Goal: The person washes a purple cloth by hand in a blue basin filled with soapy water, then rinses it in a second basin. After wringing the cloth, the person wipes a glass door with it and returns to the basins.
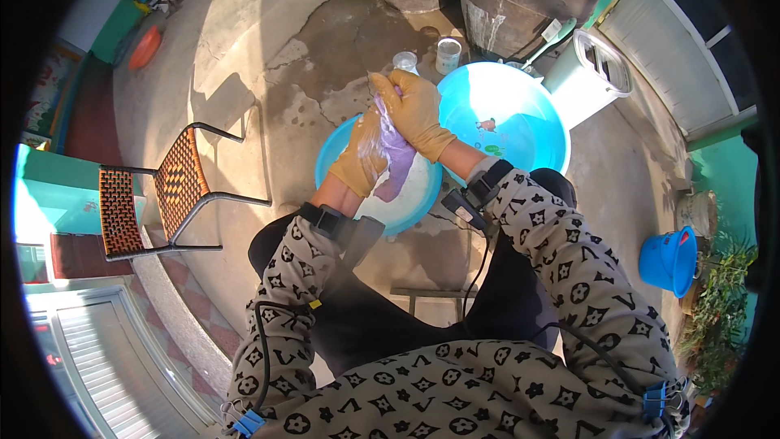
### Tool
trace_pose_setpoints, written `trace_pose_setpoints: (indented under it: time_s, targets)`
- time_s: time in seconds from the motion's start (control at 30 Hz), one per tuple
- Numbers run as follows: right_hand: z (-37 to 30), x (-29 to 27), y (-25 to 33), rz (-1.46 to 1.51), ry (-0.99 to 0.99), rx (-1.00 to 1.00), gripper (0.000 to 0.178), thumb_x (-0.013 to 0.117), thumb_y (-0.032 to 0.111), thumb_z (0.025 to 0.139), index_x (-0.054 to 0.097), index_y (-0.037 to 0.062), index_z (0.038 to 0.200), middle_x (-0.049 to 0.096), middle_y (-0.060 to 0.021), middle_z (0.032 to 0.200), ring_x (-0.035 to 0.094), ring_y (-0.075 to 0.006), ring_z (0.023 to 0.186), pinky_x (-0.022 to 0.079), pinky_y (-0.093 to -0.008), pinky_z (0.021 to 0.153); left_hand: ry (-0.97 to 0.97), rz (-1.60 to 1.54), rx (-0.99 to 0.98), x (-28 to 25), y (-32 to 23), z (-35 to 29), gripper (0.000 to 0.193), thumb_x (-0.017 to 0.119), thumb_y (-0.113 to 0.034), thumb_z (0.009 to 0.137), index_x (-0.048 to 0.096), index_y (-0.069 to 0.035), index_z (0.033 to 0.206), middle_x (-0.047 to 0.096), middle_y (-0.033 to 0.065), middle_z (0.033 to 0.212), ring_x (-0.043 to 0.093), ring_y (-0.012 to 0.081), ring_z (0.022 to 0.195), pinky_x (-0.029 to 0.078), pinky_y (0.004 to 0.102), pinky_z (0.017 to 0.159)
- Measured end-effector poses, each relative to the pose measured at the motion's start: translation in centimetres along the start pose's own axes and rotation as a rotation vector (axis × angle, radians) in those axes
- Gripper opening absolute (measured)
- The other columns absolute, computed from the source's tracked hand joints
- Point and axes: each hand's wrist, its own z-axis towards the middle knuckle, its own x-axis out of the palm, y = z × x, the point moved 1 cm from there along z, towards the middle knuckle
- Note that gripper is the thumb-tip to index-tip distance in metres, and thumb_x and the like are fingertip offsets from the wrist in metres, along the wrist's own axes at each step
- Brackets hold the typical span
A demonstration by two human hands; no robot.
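Observation:
A wet purple cloth (396,158) is bunched between my two hands, which both wear tan gloves. My left hand (361,154) is closed round it from the left, with white suds on the glove. From the upper right, my right hand (420,111) grips the same cloth, its fingers curled over the top. The loose end of the cloth hangs toward me. Beneath it stands a blue basin (329,149) holding cloudy, whitish water, its far side partly hidden by my hands.
A larger light-blue basin (546,134) stands at the right, beside a white bin (578,81) and a green-handled brush (554,41). Two small cups (448,57) and big clay pots (520,0) lie beyond. A woven chair (180,175) stands left; a blue bucket (668,262) sits far right.

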Motion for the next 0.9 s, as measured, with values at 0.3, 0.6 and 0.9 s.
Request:
trace_pose_setpoints:
  time_s: [0.3,0.6,0.9]
  targets:
    - [4.2,-1.2,-4.4,-0.099,-0.001,0.119,0.035,0.063,0.029,0.09,0.056,0.0031,0.068,0.05,-0.0074,0.059,0.042,-0.0116,0.052,0.035,-0.0296,0.05,-0.085,-0.003,0.073,0.8,-2.5,0.0,0.036,0.045,-0.034,0.099,0.053,-0.004,0.118,0.061,0.0064,0.108,0.059,0.0175,0.095,0.048,0.03,0.086]
    - [5.7,-3.8,-4.1,0.492,-0.015,0.097,0.031,0.066,0.026,0.089,0.057,0.003,0.07,0.05,0.0027,0.063,0.04,-0.0036,0.061,0.035,-0.0234,0.052,-0.207,0.806,-0.195,-3.5,-5.2,-0.7,0.034,0.068,-0.023,0.086,0.058,-0.004,0.113,0.063,0.0059,0.103,0.061,0.0163,0.085,0.048,0.0295,0.073]
    - [3.8,-3.8,-3.3,0.318,0.294,0.126,0.04,0.066,0.026,0.088,0.056,0.0052,0.121,0.063,-0.0058,0.096,0.059,-0.0127,0.091,0.049,-0.0266,0.076,-0.337,0.104,-0.074,-4.5,-5.2,-0.4,0.032,0.052,-0.028,0.094,0.053,-0.009,0.12,0.06,0.0063,0.112,0.059,0.0213,0.1,0.051,0.0363,0.084]
